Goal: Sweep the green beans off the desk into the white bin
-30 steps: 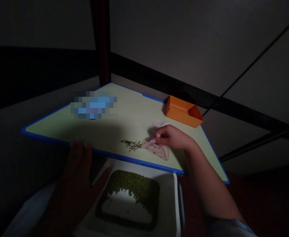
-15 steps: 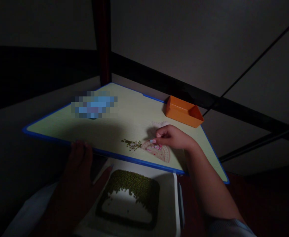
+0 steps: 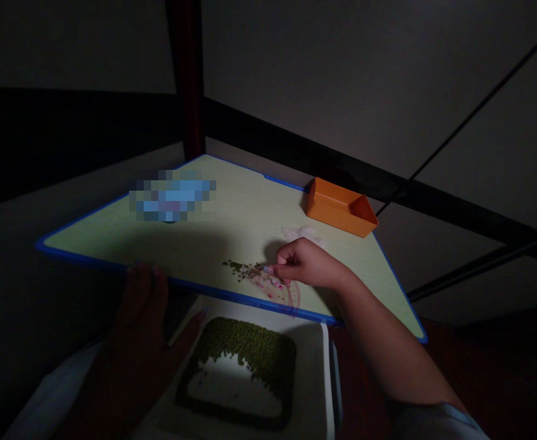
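Note:
My right hand [image 3: 305, 263] is closed in a pinch on a clear, pink-patterned protractor [image 3: 288, 297]. The protractor lies low over the pale tabletop [image 3: 250, 208], its curved side toward the blue front edge. Touching its left side is a small scatter of green mung beans [image 3: 237, 267]. In deep shadow, my left hand [image 3: 142, 324] rests by the table's front edge, fingers and thumb spread apart, thumb over the near-left side of a white bin [image 3: 312, 379]. More mung beans [image 3: 254, 336] lie inside, thickest toward the far side, with part of the white bottom showing.
An orange open box [image 3: 339, 211] stands at the table's back right. A small whitish patch [image 3: 303, 232] lies beyond my right hand. At the left is a blurred-out blue item [image 3: 172, 198]. Dark panelled walls [image 3: 364, 79] close in behind the table.
My right hand has moved left and slightly toward me with the protractor, which now reaches the blue edge and covers some of the scattered beans. My left hand stays nearly in place.

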`<action>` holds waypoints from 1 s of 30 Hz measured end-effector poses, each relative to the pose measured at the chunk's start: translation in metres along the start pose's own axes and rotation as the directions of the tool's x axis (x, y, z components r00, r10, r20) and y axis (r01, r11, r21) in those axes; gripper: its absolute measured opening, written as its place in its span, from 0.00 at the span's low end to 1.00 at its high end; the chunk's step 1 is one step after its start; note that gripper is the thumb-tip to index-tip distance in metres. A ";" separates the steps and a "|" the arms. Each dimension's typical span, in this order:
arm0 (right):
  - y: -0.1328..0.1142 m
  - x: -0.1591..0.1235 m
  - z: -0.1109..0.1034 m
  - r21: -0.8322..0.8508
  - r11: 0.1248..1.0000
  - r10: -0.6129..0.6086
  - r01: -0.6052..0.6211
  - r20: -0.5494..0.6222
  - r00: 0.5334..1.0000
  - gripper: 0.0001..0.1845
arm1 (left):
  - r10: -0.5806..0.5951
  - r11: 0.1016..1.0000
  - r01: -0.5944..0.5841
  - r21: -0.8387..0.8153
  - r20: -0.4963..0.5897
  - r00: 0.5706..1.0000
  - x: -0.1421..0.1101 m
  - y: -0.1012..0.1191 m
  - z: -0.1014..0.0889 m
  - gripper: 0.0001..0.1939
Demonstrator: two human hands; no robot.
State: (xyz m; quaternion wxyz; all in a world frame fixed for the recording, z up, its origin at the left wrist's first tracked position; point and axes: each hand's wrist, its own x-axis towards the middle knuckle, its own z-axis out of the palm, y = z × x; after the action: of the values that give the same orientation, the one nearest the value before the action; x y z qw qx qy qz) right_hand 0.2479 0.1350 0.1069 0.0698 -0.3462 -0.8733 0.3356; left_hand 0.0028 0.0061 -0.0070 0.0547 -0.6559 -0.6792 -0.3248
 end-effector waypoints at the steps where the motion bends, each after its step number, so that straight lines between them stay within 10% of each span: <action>1: 0.000 -0.002 -0.002 -0.010 1.000 0.017 -0.017 -0.002 1.000 0.17 | 0.001 1.000 -0.001 0.001 0.001 1.000 0.000 0.000 0.000 0.44; 30: 0.015 -0.016 -0.029 0.019 0.982 0.189 -0.188 -0.139 0.972 0.12 | 0.006 1.000 -0.006 0.002 -0.024 1.000 0.002 0.001 0.002 0.44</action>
State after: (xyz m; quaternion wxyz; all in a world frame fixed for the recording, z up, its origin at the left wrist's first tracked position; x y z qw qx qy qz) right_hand 0.2789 0.1482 0.1216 0.0999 -0.4501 -0.8285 0.3179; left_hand 0.0039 0.0083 -0.0074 0.0645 -0.6539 -0.6769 -0.3318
